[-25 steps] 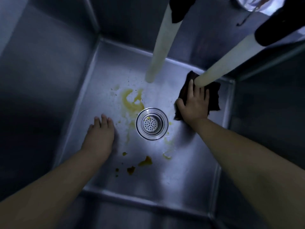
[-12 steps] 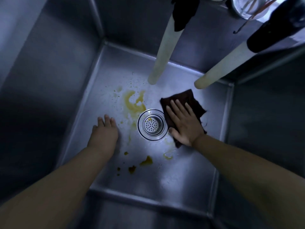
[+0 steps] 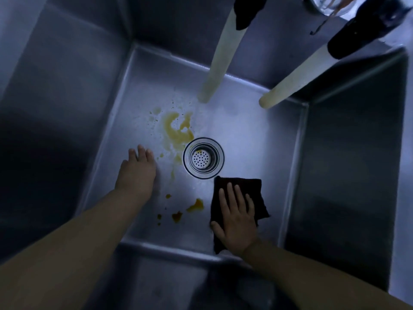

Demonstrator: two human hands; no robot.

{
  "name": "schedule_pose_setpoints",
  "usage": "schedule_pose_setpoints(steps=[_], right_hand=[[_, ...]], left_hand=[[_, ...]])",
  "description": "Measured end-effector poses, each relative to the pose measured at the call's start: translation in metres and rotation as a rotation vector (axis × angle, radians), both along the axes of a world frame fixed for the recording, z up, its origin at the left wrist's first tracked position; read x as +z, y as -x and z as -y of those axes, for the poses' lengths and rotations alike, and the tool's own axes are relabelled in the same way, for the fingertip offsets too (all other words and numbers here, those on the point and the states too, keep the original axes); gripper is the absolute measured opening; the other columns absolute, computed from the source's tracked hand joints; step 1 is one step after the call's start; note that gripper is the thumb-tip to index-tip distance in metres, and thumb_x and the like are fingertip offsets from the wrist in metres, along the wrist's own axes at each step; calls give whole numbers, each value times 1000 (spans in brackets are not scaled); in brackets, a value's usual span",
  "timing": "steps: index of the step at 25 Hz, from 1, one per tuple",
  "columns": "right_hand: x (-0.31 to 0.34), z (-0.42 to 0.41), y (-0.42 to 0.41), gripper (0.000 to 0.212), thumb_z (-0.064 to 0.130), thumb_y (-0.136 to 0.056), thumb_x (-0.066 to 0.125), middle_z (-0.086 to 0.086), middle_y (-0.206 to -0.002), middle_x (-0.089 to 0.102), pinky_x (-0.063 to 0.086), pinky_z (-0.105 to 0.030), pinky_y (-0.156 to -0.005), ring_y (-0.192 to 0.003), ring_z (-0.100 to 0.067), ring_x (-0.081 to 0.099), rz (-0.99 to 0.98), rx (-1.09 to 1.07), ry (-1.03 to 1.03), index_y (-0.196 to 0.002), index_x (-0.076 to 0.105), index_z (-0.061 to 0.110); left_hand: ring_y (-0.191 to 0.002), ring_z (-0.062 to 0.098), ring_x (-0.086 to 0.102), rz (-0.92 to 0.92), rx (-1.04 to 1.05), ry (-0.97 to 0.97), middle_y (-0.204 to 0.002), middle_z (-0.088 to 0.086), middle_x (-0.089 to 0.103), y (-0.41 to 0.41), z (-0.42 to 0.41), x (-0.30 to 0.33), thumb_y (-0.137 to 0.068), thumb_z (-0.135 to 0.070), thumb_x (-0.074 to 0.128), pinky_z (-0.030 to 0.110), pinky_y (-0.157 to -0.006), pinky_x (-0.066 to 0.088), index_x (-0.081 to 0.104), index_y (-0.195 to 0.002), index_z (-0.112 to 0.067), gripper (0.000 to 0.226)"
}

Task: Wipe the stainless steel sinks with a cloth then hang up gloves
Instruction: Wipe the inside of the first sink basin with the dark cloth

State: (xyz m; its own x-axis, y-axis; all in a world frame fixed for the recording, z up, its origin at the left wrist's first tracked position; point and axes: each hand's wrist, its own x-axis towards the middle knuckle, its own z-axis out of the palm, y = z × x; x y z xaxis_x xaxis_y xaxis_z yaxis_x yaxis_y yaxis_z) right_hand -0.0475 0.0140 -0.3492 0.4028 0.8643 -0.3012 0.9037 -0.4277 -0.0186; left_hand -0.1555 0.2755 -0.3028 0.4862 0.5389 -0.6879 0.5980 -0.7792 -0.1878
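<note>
I look down into a deep stainless steel sink (image 3: pixel 257 139) with a round strainer drain (image 3: pixel 203 158) in its floor. Yellow-brown stains (image 3: pixel 177 130) lie left of the drain, with smaller spots (image 3: pixel 196 205) nearer the front. My right hand (image 3: pixel 237 217) presses flat, fingers straight, on a dark cloth (image 3: pixel 252 189) at the front right of the floor, just below the drain. My left hand (image 3: pixel 137 170) rests flat on the floor left of the drain, holding nothing.
Two pale hoses (image 3: pixel 220 57) (image 3: pixel 295 79) with black fittings hang down from the back into the sink, ending above the floor. Tall steel walls (image 3: pixel 67 86) close in on all sides. A glass vessel (image 3: pixel 330 5) stands on the rim at the back right.
My right hand has dragged the cloth from the back right corner, past the right of the drain, toward the front of the sink. My left hand stays put.
</note>
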Motion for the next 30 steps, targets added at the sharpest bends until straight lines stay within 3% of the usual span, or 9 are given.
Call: schedule_pose_setpoints(steps=[3,10,15,18,21,25,30], right_hand=[[-2,-31,-35,83,53,-77,44,-19,-152,28,16,-52,-112,-141,-37,23,9,-28,-47,-146,31,9],[-10,-139,-119,78,49,-84,33,-19,-156,19,8,-51,-116,-145,-35,12,80,-232,-89,-149,21,8],[-18,-210,-119,74,45,-87,33,-18,-157,14,3,-52,-117,-146,-34,5,89,-320,-125,-149,18,8],[-16,-234,-94,75,44,-86,34,-19,-155,18,5,-53,-117,-145,-36,10,79,-245,-168,-149,17,8],[-14,-258,-71,76,48,-86,29,-16,-158,10,9,-54,-116,-146,-33,3,54,-95,-131,-151,12,11],[-17,-291,-40,74,49,-87,31,-10,-159,8,1,-48,-117,-147,-29,1,7,176,-153,-151,11,18],[-20,-278,-66,70,55,-90,30,-4,-160,10,2,-44,-119,-147,-23,2,-28,322,-177,-151,12,25]], left_hand=[[-141,36,13,7,2,-14,-155,18,4,4,-2,-3,-91,-21,55,49,-111,26,2,-147,-6,80],[-143,36,5,64,32,35,-157,15,-4,13,-7,-12,-89,-19,56,48,-113,24,-5,-148,-10,86],[-143,38,4,55,43,63,-157,17,-6,11,-9,-12,-89,-18,57,51,-112,23,-7,-147,-7,88],[-143,39,1,52,56,86,-157,17,-9,10,-10,-11,-88,-16,57,53,-113,20,-9,-147,-6,89],[-143,40,-1,40,50,89,-156,18,-11,9,-10,-8,-90,-15,55,53,-114,18,-11,-147,-5,88],[-143,39,-1,40,47,64,-156,18,-10,8,-7,-7,-89,-14,55,53,-114,18,-11,-147,-4,88],[-144,36,-5,42,93,91,-157,15,-12,5,-7,-5,-90,-12,55,51,-115,17,-12,-147,-7,88]])
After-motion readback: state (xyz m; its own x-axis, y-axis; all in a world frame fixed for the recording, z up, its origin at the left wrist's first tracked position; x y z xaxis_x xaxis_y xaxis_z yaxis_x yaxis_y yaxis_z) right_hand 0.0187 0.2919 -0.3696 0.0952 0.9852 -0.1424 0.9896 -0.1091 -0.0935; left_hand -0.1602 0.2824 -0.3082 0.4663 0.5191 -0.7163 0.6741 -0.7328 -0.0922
